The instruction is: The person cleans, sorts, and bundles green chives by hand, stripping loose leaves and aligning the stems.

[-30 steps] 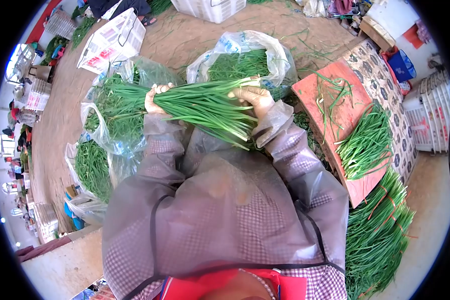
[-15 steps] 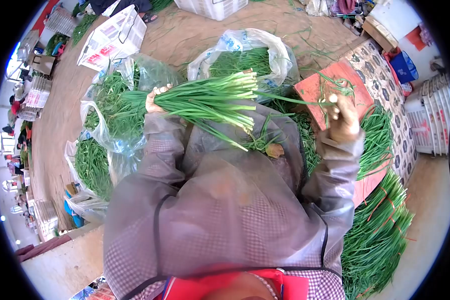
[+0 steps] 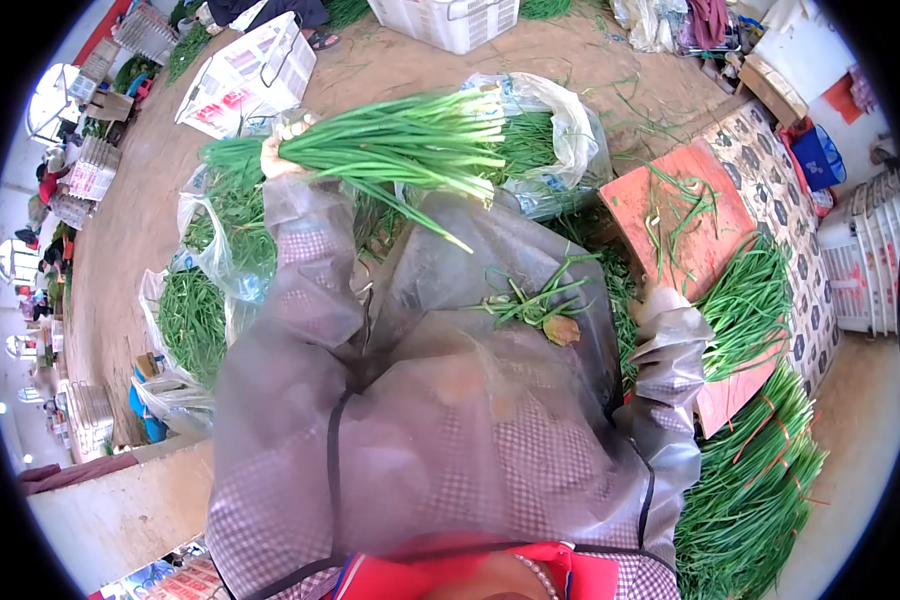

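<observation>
My left hand (image 3: 282, 147) is closed around a thick bunch of chives (image 3: 410, 145), held out over the bags. Their pale cut ends fan to the right, and a few stalks hang lower than the others. Most of my right hand (image 3: 660, 294) is hidden behind its own sleeve, at the near edge of a red board (image 3: 685, 205); its fingers do not show. Loose green strands lie on that board. Across the apron on my lap (image 3: 450, 265) are scattered trimmings (image 3: 535, 300) and a brownish leaf (image 3: 562, 331).
Plastic bags of greens (image 3: 192, 315) stand to the left, another bag (image 3: 575, 150) ahead. At right lie loose chives (image 3: 745, 310) and tied bundles (image 3: 750, 480). White crates (image 3: 250, 75) stand on the floor, with more stacked crates (image 3: 863, 255) at far right. A person's foot (image 3: 322, 40) shows at the top.
My right hand has drawn down toward me from above the red board, and the strand it held is out of sight. The bunch in my left hand has moved up and slightly left.
</observation>
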